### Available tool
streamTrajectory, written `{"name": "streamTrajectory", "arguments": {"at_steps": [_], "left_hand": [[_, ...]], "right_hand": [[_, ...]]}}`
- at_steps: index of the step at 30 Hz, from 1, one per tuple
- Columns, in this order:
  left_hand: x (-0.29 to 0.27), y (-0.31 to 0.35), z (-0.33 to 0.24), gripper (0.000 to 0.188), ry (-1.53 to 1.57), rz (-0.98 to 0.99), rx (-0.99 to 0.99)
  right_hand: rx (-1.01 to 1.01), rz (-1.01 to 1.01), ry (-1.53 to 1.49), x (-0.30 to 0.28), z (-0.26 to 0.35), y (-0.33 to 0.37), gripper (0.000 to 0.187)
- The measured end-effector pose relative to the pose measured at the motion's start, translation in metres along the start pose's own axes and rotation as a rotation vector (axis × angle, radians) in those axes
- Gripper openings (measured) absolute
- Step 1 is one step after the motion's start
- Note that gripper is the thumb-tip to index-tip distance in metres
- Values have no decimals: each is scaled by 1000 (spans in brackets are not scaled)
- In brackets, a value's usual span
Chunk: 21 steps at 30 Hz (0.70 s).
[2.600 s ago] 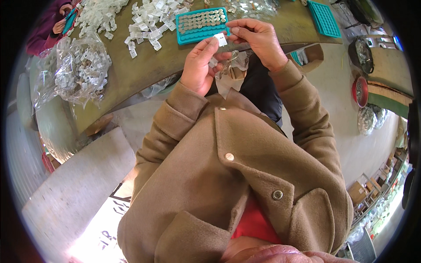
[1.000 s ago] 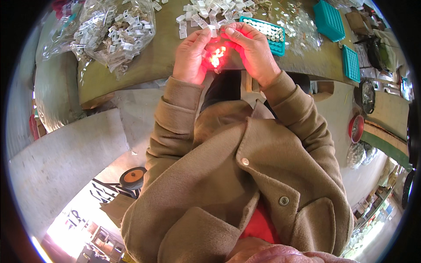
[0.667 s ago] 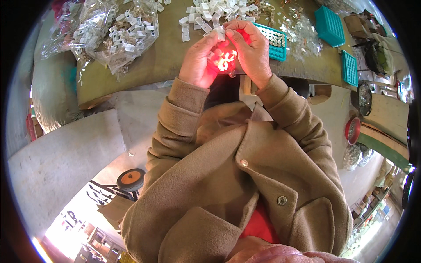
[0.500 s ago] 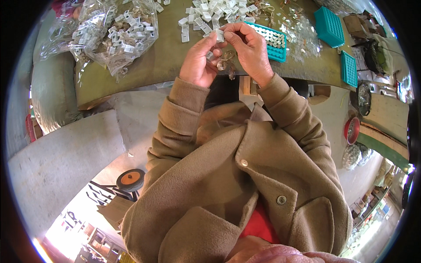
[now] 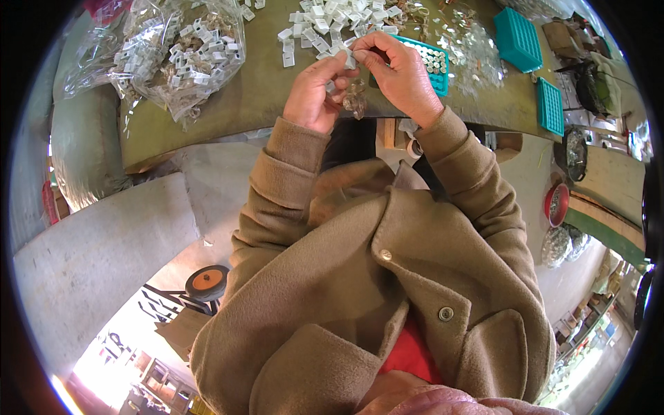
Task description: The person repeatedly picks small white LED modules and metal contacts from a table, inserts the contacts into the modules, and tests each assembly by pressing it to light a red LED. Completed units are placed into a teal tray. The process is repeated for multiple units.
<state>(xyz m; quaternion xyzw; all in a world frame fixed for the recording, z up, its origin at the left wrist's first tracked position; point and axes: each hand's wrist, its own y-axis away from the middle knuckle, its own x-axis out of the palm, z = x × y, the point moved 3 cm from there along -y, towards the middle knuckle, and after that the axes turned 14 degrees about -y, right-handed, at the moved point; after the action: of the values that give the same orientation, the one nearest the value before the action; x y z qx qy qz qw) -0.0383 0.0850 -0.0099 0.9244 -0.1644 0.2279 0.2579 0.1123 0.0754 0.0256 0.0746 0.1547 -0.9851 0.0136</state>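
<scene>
My left hand (image 5: 311, 98) is closed, its thumb and fingers pinching a small white plastic housing (image 5: 349, 61) above the table's near edge. A second white piece (image 5: 330, 86) shows between its lower fingers. Below them dangles a brownish, partly see-through tangle (image 5: 354, 104), too unclear to name. Close on the right, my right hand (image 5: 404, 77) bends its thumb and forefinger together against the housing; anything tiny between those fingertips is hidden. Just past that hand lies a teal tray (image 5: 443, 88) holding many round, pale-topped pieces in rows.
A heap of white housings (image 5: 332, 15) covers the table's far middle. To the left sits a clear plastic bag (image 5: 238, 52) full of similar pieces. Clear scraps (image 5: 477, 59) lie right of the tray, beside two more teal trays, a deeper one (image 5: 517, 43) and a flat one (image 5: 550, 107).
My right wrist has swung outward to the right, while its fingertips stay by the housing. The dangling tangle has shifted slightly. My left hand has hardly moved.
</scene>
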Motion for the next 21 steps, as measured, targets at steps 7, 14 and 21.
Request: {"name": "streamTrajectory", "arguments": {"at_steps": [7,14,21], "left_hand": [[7,1,3,14,-160,-58,91],[5,4,3,25,345,213,-29],[13,11,-2,44,198,208,71]], "right_hand": [[-254,13,236,0,7,4,8],[63,-61,-308,-14,-3,-1,21],[478,40,-661,-5,0,22,38]]}}
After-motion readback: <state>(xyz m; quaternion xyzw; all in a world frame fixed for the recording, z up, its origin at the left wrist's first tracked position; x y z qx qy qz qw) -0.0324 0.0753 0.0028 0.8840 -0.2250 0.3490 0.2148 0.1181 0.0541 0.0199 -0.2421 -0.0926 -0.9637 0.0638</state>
